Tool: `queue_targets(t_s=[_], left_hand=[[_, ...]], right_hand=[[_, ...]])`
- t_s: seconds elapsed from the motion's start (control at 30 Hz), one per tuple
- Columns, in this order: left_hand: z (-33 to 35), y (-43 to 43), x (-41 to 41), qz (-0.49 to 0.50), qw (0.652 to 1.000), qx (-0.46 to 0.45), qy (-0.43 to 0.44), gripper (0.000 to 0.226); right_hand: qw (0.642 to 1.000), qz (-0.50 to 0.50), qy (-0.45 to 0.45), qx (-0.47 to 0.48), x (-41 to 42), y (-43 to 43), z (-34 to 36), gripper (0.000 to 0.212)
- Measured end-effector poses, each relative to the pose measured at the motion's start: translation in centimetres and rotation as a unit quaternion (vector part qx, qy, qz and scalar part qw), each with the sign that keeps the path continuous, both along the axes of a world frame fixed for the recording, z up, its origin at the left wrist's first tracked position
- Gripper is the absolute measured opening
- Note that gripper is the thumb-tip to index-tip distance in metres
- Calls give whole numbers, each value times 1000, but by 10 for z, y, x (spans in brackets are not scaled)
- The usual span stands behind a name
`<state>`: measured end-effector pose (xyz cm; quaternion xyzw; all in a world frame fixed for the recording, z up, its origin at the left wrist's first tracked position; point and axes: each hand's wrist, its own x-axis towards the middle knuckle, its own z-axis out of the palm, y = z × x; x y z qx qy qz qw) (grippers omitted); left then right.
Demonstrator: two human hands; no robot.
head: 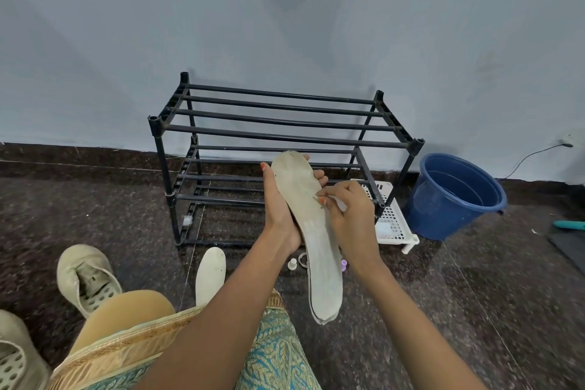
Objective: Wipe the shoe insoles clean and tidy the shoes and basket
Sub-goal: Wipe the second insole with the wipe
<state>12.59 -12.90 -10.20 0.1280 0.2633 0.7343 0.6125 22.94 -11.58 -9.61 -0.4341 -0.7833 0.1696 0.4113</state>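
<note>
Presently, from my remote station, I am watching a person seated on the dark speckled stone floor (pixel 411 294), holding a worn grey foam insole (pixel 311 225) up in front of a black tubular two-tier shoe rack (pixel 278 136). The left hand (pixel 278 209) is cradling the insole from beneath, thumb lying along its left edge and fingers curling round the right edge near the toe. The right hand (pixel 351 215) is working at the insole's right edge, fingers curled, thumb and forefinger pinching there; whether they are also holding a pale cloth I cannot tell. A pale cream insole (pixel 210 272) is lying on the floor beside the person's knee, with a scuffed beige shoe (pixel 87 275) further left and a second beige shoe (pixel 15 355) showing at the lower-left corner. A white slotted plastic basket (pixel 391 222) is sitting on the floor between the rack's right legs and a round blue plastic bucket (pixel 456 193).
</note>
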Motion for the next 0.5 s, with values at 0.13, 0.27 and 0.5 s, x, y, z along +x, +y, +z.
queue_targets(t_s=[0.13, 0.27, 0.5], left_hand=[[0, 1, -1, 19, 1000, -7, -20, 72], [2, 0, 0, 24, 999, -9, -47, 71], [3, 0, -2, 0, 999, -27, -28, 75]], right_hand=[[1000, 24, 0, -18, 0, -4, -7, 13], [998, 29, 15, -59, 3, -11, -10, 14], [982, 4, 136, -134, 3, -10, 0, 13]])
